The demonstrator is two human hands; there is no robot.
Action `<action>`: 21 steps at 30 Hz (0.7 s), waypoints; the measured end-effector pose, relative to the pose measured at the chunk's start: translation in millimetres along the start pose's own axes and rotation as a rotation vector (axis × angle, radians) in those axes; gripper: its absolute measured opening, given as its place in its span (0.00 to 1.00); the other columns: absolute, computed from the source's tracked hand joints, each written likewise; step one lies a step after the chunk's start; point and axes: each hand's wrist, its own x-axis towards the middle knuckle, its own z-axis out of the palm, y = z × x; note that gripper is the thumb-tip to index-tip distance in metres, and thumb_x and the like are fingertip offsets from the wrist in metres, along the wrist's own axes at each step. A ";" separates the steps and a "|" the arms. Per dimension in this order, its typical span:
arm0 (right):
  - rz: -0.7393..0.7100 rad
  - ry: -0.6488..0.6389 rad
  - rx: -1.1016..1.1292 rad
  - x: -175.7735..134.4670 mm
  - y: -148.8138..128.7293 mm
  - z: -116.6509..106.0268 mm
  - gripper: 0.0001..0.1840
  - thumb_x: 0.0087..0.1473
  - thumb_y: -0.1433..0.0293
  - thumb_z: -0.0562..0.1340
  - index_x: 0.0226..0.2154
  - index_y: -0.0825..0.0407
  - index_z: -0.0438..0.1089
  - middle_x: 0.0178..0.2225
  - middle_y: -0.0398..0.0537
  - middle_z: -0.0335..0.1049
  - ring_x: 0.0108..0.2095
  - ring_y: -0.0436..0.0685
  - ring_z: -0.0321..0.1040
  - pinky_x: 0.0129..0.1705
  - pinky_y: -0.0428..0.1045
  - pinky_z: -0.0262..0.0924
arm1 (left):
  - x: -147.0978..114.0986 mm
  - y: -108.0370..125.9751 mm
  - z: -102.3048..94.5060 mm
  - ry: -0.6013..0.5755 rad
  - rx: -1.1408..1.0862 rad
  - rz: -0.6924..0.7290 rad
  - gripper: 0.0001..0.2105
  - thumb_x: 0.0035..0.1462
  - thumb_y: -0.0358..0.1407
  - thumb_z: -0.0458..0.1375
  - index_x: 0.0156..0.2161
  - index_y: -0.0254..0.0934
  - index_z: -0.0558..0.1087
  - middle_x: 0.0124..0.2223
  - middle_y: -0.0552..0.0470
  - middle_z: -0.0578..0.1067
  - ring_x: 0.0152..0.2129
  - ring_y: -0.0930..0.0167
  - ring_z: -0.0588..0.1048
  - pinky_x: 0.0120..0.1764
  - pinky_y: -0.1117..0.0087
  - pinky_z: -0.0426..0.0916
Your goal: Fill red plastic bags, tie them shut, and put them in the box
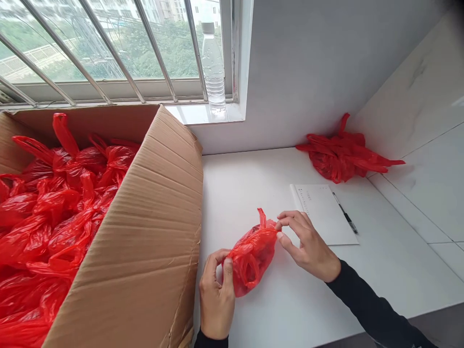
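Two hands work a small red plastic bag (pixel 252 256) that lies on the white bench (pixel 362 270), just beside the cardboard box (pixel 152 232). In the head view, the left hand (pixel 216 295) pinches the bag's near end, thumb and fingers closed on the film. The right hand (pixel 308 244) pinches the far end beside the twisted tip, its fingers (pixel 290 220) gripping the plastic. The bag looks light, soft and crinkly, likely slippery and easy to tear, so the bunched ends seem the surest hold. The box is full of similar red bags (pixel 50 212). Another red bundle (pixel 342 154) lies well apart by the wall. A paper sheet (pixel 326 212) and pen (pixel 346 215) sit near the right hand; a bottle (pixel 213 67) stands on the sill.
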 end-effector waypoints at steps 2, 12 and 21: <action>-0.056 -0.060 0.040 0.3 -8.1 5.6 0.11 0.62 0.65 0.60 0.48 0.46 0.66 0.44 0.48 0.68 0.47 0.61 0.61 0.50 0.58 0.59 | -0.9 6.1 5.3 -0.004 0.010 0.028 0.13 0.66 0.42 0.52 0.52 0.43 0.69 0.52 0.47 0.74 0.49 0.63 0.73 0.49 0.60 0.69; 0.096 0.001 0.143 4.1 -2.0 4.9 0.07 0.64 0.65 0.56 0.34 0.46 0.66 0.35 0.44 0.67 0.39 0.58 0.62 0.41 0.55 0.58 | 5.7 9.8 5.5 0.125 0.218 0.357 0.06 0.64 0.32 0.55 0.43 0.42 0.73 0.45 0.50 0.75 0.44 0.65 0.72 0.48 0.62 0.65; 0.160 -0.093 0.308 -1.8 -10.6 -3.0 0.16 0.60 0.62 0.61 0.51 0.43 0.65 0.41 0.44 0.67 0.44 0.58 0.64 0.50 0.55 0.58 | 3.3 32.7 4.7 -0.012 0.130 0.379 0.14 0.63 0.33 0.57 0.54 0.44 0.67 0.50 0.51 0.73 0.49 0.67 0.70 0.52 0.65 0.65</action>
